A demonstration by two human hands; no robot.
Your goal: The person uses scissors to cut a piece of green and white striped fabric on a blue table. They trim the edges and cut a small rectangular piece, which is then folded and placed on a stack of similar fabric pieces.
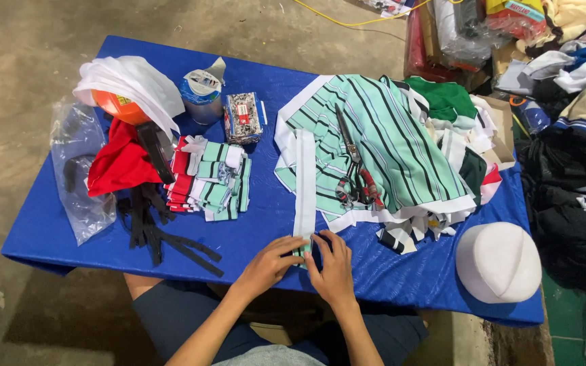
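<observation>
My left hand (270, 263) and my right hand (332, 266) meet at the near end of a long white and green striped fabric strip (304, 183). Both pinch the strip's folded end between the fingertips at the table's front edge. The strip runs away from me up to a pile of mint green striped fabric (381, 142). Large scissors (354, 173) with dark red handles lie on that pile, just right of the strip.
A blue table (252, 224) holds a stack of folded striped pieces (208, 179), black straps (154, 230), red cloth (120, 163), a clear plastic bag (79, 169), a tape roll (201, 91), a small box (242, 116) and a white cap (498, 261). Clothes are heaped at the right.
</observation>
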